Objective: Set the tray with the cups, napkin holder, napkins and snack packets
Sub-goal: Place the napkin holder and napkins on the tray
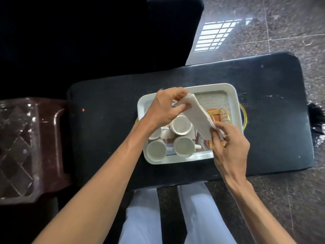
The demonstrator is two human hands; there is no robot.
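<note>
Above the middle of the white tray [235, 95], both hands hold one stack of white napkins [195, 117]. The left hand [165, 110] pinches the far end of the stack between thumb and fingers, and the right hand [230, 147] grips the near end, so both hands are closed on the napkins. The stack is tilted; it runs from the far left down toward the near right.

The tray lies on a black padded bench [105, 106], near its middle, with the long side parallel to the long edge of the bench. In the near left part of the tray there are white cups [182, 126]. Two of them stand upright at the near edge, side by side, and the others lie on their sides just behind them, touching each other. At the right edge of the tray is a gold wire napkin holder [220, 116], partly hidden behind the napkins and the right hand. Something orange-brown shows under the holder, but I cannot tell what it is. A thin gold handle [245, 114] sticks out at the right side of the tray.

To the left of the bench stands a dark red table with a glass top [19, 148]. Below the near edge of the bench the legs of the person in light trousers [195, 213] are visible over a speckled stone floor [281, 32].
</note>
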